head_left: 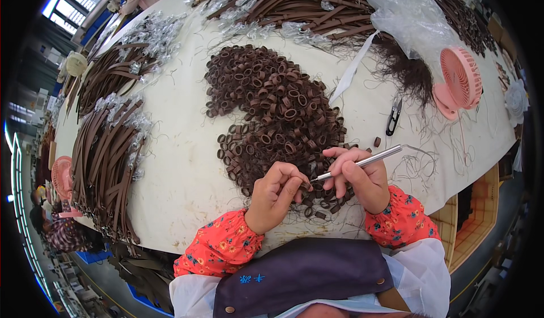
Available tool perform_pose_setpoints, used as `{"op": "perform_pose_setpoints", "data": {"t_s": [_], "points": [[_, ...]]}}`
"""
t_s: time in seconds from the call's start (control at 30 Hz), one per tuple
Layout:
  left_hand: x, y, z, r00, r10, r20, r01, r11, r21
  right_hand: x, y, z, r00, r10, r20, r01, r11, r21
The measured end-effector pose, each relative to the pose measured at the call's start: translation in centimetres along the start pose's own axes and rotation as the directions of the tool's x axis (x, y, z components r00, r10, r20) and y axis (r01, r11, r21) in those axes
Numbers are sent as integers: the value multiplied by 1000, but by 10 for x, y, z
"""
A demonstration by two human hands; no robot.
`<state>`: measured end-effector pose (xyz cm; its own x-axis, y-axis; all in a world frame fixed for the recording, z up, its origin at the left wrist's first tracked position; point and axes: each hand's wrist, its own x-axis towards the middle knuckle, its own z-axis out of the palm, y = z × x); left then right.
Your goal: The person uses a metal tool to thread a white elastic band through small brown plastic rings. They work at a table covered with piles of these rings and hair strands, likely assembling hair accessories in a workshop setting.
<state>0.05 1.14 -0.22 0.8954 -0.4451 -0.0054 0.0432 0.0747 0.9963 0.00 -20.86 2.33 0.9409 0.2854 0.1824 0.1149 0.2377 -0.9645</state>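
Note:
My left hand (273, 196) is closed in a pinch over the near edge of a big heap of small brown strap loops (283, 105). Between its thumb and fingertips sits a brown loop (306, 186), mostly covered by the fingers. A slim silver pen-shaped tool (371, 158) lies in my right hand (361, 180), gripped between thumb and fingers. The tool's thin tip points left and meets or nearly meets the pinched loop; I cannot tell whether they touch. Near the tool's back end, a thin grey line curves away over the table.
Black thread snips (393, 117) and a pink fan (460, 80) stand to the right, among loose threads. Brown straps (105, 165) with clear plastic wrap are piled at left; more straps (294, 6) lie across the back. A wooden crate (476, 222) is beside the table's right edge.

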Motion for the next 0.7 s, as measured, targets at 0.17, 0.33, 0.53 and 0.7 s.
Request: {"op": "perform_pose_setpoints", "data": {"t_s": [0.17, 0.33, 0.53, 0.7], "points": [[0, -1, 3, 999, 26, -36, -26, 1000, -10, 0, 2, 2, 998, -1, 58, 3, 1000, -31], [-1, 2, 2, 1000, -8, -8, 8, 1000, 4, 0, 3, 3, 998, -8, 69, 12, 999, -53], [-1, 0, 2, 1000, 7, -22, -7, 1000, 16, 0, 3, 3, 997, -14, 70, 19, 997, -78], [-1, 0, 2, 999, 28, -39, -28, 1000, 15, 0, 6, 2, 996, -78, 42, 84, 979, -188]]}}
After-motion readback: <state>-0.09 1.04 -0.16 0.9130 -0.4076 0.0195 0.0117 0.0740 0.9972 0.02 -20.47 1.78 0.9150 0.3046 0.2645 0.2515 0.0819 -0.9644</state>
